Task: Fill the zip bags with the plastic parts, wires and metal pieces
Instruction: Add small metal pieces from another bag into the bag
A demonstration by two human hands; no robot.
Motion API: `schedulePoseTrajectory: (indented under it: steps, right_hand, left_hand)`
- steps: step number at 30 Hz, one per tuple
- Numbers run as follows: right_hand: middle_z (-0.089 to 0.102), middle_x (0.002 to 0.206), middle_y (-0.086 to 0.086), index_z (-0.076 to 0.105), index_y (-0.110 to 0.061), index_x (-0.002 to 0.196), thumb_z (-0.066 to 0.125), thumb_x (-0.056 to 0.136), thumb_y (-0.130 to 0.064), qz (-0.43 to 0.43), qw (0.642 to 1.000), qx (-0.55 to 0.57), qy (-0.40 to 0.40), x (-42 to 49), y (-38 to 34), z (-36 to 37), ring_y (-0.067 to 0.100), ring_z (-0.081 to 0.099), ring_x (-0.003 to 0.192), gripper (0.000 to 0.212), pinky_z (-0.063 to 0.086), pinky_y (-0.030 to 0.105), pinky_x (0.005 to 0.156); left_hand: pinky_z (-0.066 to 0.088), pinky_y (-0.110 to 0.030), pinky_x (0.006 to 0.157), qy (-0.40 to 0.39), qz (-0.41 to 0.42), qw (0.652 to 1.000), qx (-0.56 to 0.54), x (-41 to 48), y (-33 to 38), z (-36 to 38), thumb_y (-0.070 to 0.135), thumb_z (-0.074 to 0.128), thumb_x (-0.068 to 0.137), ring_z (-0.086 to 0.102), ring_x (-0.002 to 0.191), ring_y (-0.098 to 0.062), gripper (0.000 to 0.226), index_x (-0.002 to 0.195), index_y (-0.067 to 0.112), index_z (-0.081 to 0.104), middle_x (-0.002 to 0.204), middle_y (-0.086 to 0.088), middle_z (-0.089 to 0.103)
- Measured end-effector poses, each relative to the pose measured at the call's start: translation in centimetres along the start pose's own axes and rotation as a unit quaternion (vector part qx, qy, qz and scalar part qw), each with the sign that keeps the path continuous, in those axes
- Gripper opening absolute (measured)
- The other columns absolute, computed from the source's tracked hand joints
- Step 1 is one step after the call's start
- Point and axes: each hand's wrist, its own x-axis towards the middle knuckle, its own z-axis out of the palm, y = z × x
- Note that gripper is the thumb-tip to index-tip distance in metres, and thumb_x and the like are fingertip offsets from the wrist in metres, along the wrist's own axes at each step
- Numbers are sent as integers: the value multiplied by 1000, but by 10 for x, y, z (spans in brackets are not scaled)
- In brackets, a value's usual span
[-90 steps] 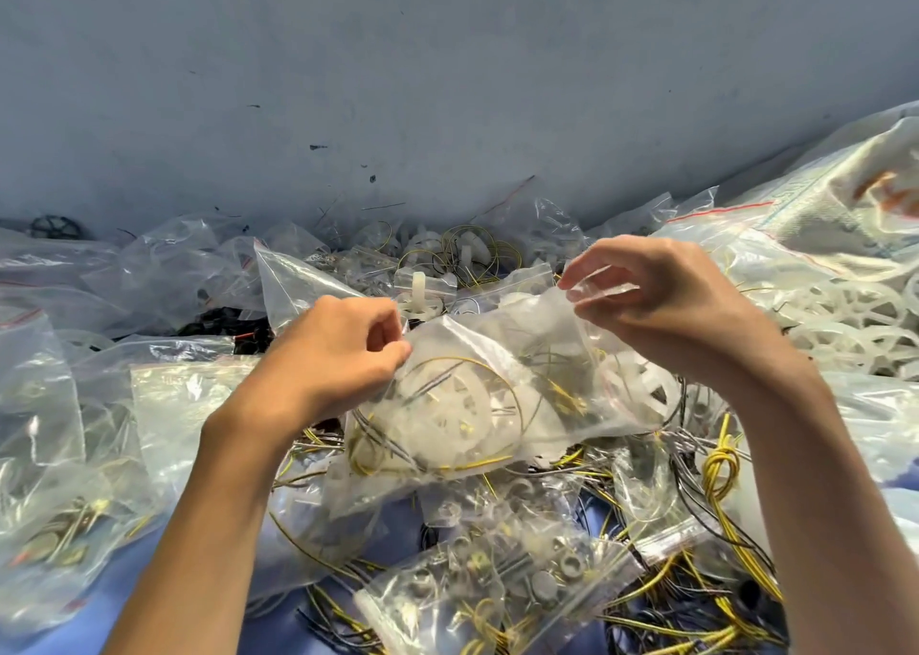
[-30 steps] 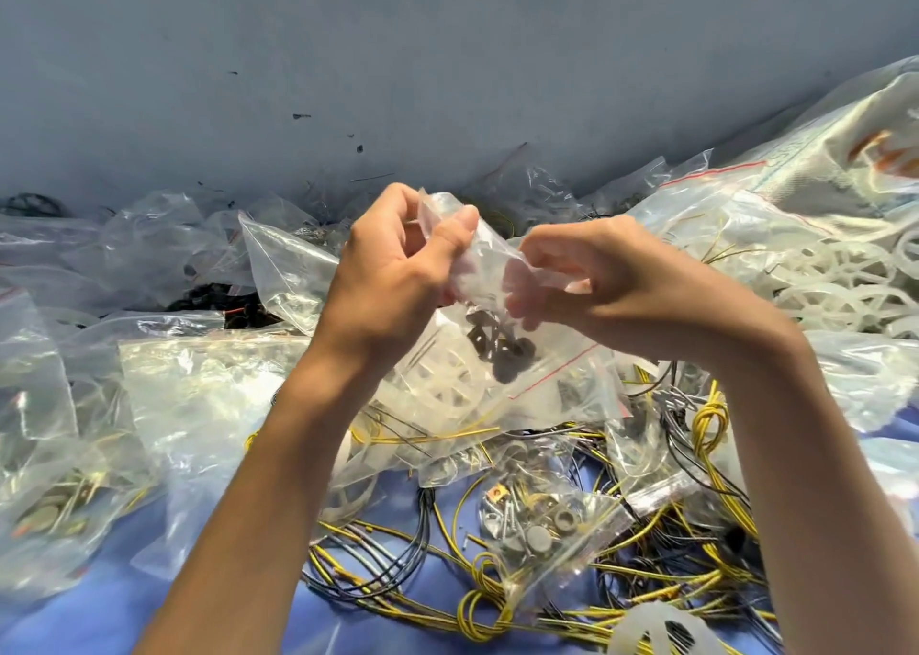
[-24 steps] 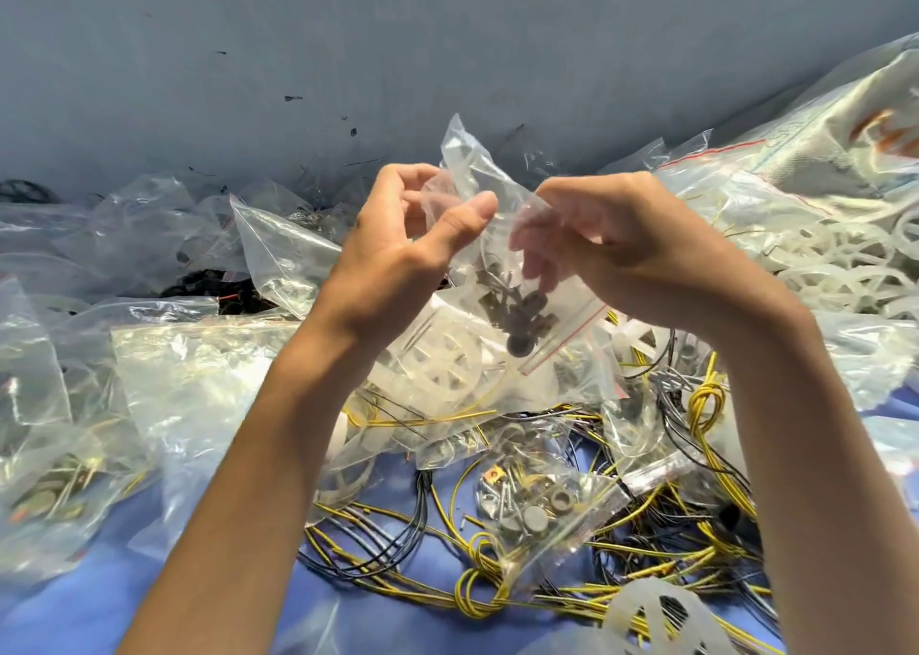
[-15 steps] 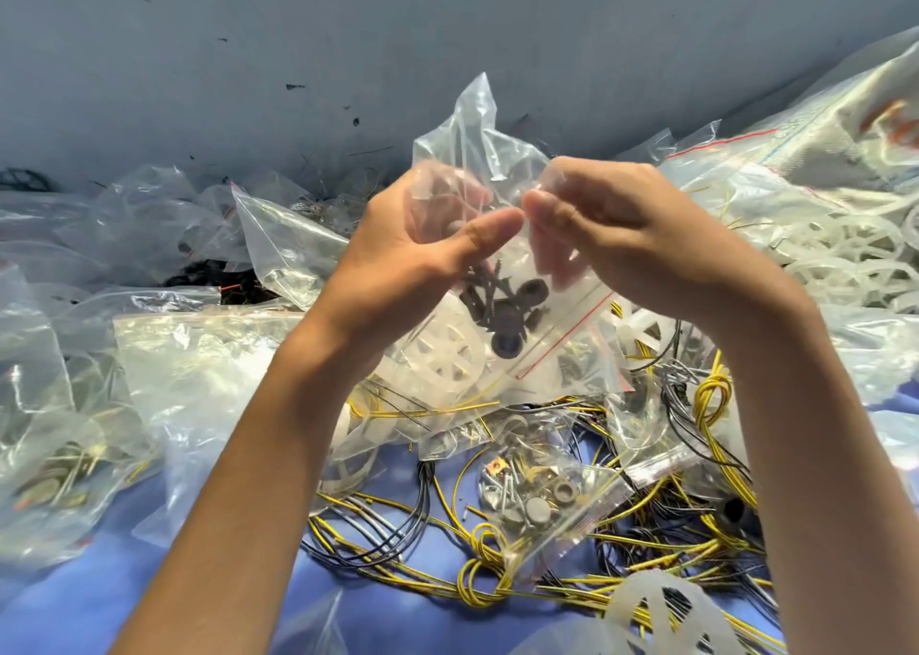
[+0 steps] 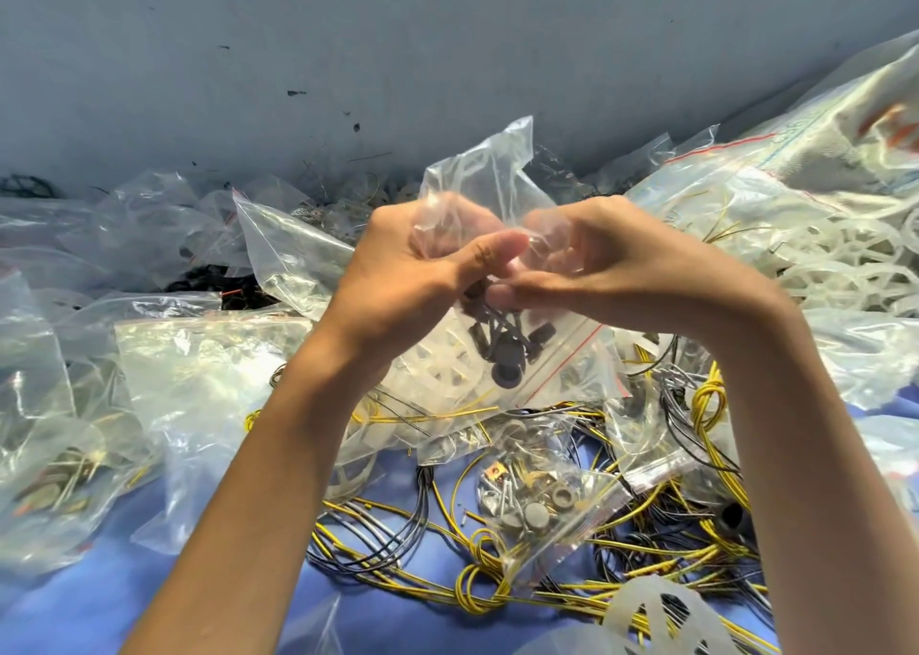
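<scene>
A grey wall (image 5: 348, 32) rises behind a blue table (image 5: 74, 614). Crumpled clear bags (image 5: 149, 236) cover the table's far side and left. At the right lies a large sack (image 5: 820, 256) packed with white plastic wheels. Yellow and black wires (image 5: 572, 600) tangle across the near table. Above them, at the centre, both hands hold up a zip bag (image 5: 477, 172) with its red seal line slanting at the lower right. The left hand (image 5: 413, 281) pinches the plastic, thumb in front and fingers behind the film. The right hand (image 5: 611, 261), touching the left, curls round the same bag. A smaller bag (image 5: 587, 515) of washers and screws lies on the wires. Dark metal pieces (image 5: 507, 356) sit low inside the held bag.
</scene>
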Motion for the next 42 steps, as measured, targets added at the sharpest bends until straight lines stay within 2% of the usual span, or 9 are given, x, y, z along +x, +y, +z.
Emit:
schedulePoseTrajectory:
  steps: [5, 9, 14, 17, 21, 28, 32, 37, 42]
  right_hand:
    - [67, 65, 2, 61, -10, 73, 71, 73, -42, -14, 1000, 18, 13, -4, 9, -8, 15, 69, 65, 34, 56, 50, 70]
    - [68, 69, 10, 61, -2, 78, 70, 83, -25, -34, 999, 11, 20, -2, 11, -8, 16, 70, 64, 25, 56, 45, 64]
    - [65, 68, 10, 57, 4, 80, 64, 89, -9, -55, 998, 24, 16, 0, 9, -6, 11, 70, 63, 17, 59, 41, 59]
    - [66, 73, 14, 57, 4, 83, 63, 88, -10, -56, 998, 25, 24, 0, 9, -6, 14, 70, 64, 16, 57, 50, 62]
    - [68, 72, 8, 60, -10, 78, 61, 82, -24, -74, 996, -13, 51, 0, 7, -5, 18, 66, 63, 14, 53, 50, 64]
    - [69, 69, 5, 57, -21, 74, 63, 82, -22, -77, 992, -4, 104, 1, 10, -6, 17, 68, 58, 10, 53, 47, 57]
    - [69, 69, 3, 57, -20, 78, 63, 82, -25, -66, 992, -12, 111, 2, 10, -6, 13, 69, 60, 8, 54, 47, 59]
    - [71, 75, 0, 54, -17, 85, 65, 85, -31, -40, 994, 41, 88, 1, 8, -5, 15, 71, 65, 18, 56, 53, 64]
    - [70, 76, 1, 59, -21, 86, 72, 79, -41, -32, 997, 36, 61, -2, 1, -3, 25, 70, 70, 25, 55, 55, 66]
  left_hand:
    - [53, -21, 58, -18, -13, 998, -56, -1, -1, -8, 27, 69, 68, 66, 59, -11, 22, 79, 10, 63, 69, -1, 72]
    - [49, -17, 54, 9, -19, 997, -70, 1, -2, -9, 26, 64, 73, 65, 54, -12, 21, 79, 7, 61, 65, 0, 70]
    - [52, -32, 69, 43, -29, 997, -58, 3, -5, -5, 40, 58, 75, 63, 60, -12, 29, 76, 12, 60, 69, 3, 71]
    - [52, -36, 76, 38, -38, 996, -76, 4, -7, -6, 46, 57, 71, 66, 66, -11, 33, 77, 13, 60, 73, 3, 72]
    - [53, -35, 79, 24, -51, 994, -89, 5, -8, -6, 47, 57, 70, 67, 72, -10, 34, 81, 14, 60, 76, 4, 73]
    - [53, -17, 64, -62, -87, 994, -35, 2, -7, -5, 30, 68, 68, 66, 76, -4, 25, 88, 18, 59, 78, 6, 69]
    - [50, -14, 61, -38, -86, 995, -34, 2, -7, -1, 18, 72, 73, 62, 69, -5, 16, 82, 15, 59, 77, -1, 65]
    - [51, -16, 63, -21, -38, 998, -42, 1, -4, -6, 19, 72, 64, 63, 68, -5, 21, 81, 14, 61, 69, 6, 67]
    - [53, -30, 74, -3, -21, 1000, -8, 0, -3, -6, 22, 74, 64, 63, 78, -17, 21, 82, 17, 63, 80, -5, 68]
